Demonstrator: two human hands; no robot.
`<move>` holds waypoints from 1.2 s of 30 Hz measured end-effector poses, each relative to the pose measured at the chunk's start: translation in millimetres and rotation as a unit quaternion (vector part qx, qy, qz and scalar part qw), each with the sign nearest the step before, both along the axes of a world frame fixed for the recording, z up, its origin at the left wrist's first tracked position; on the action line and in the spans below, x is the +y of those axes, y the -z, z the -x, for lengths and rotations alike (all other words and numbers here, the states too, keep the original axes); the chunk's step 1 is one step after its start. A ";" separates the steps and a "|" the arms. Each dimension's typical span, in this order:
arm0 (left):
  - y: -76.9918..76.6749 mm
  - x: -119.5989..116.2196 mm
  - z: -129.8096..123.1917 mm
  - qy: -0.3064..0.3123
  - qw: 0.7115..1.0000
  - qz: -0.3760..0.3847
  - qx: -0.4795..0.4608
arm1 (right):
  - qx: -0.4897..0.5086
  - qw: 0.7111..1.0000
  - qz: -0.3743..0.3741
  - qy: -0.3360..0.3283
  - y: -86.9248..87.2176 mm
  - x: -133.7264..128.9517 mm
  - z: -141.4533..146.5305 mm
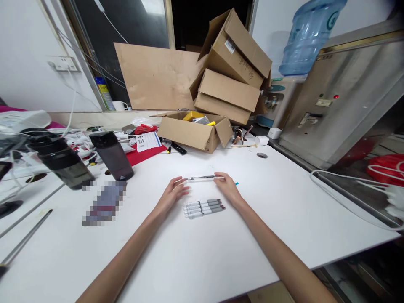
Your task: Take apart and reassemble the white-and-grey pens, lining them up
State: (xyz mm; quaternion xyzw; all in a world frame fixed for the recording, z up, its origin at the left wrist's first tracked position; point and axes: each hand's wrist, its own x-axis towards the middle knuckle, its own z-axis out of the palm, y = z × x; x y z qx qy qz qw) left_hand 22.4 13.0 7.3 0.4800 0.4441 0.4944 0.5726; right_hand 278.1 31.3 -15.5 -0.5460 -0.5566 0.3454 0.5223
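Two bare forearms reach up from the near edge of the white counter [221,261]. Between the wrists lies a row of pens [203,208], four as far as can be told, side by side and touching, with their grey caps toward the right.

Just past the row, the left hand [172,194] rests on the counter with its fingers [182,185] loosely stretched toward the left tip of a single pen [202,178]; whether they pinch that tip or only touch it cannot be told. The right hand [227,187] has its fingers [219,176] curled over the pen's right end and seems to hold it. That pen lies level across the gap between the two hands, close above the counter and just beyond the row.

To the left, a little farther off, stand two dark bottles [112,153], near each other, with a blurred-out patch in front of them. A tangle of white cables [75,139] and papers lies behind them.

Farther back, in the middle, sits an open cardboard box [194,132] with yellow items inside. Behind it more cardboard boxes [232,80] are stacked askew against a flat cardboard sheet [154,78]. At the far right a blue water jug [307,35] stands upside down on a dispenser, beside a steel cabinet [344,97].
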 end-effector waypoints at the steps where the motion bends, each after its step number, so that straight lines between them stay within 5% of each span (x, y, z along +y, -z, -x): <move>1: -0.2 0.0 -1.2 -0.004 1.000 -0.021 0.005 | 0.000 1.000 0.000 0.002 -3.1 3.7 1.1; 6: -10.0 1.2 -3.6 -0.019 0.994 -0.072 0.086 | -0.089 0.992 -0.063 -0.059 -22.4 10.9 5.9; 11: -15.5 2.1 -0.8 -0.007 0.975 -0.171 0.139 | -0.156 0.976 -0.099 -0.112 -41.4 -11.6 7.2; 16: -18.0 -16.7 1.9 0.002 0.911 -0.291 0.291 | -0.223 0.956 -0.114 -0.153 -54.8 -35.5 13.1; 21: -22.5 -31.4 0.8 0.044 0.865 -0.315 0.387 | -0.278 0.940 -0.128 -0.147 -58.6 -43.8 13.4; 36: -27.7 -34.6 -4.1 0.122 0.917 -0.228 0.302 | -0.350 0.908 -0.085 -0.214 -57.6 -62.9 10.5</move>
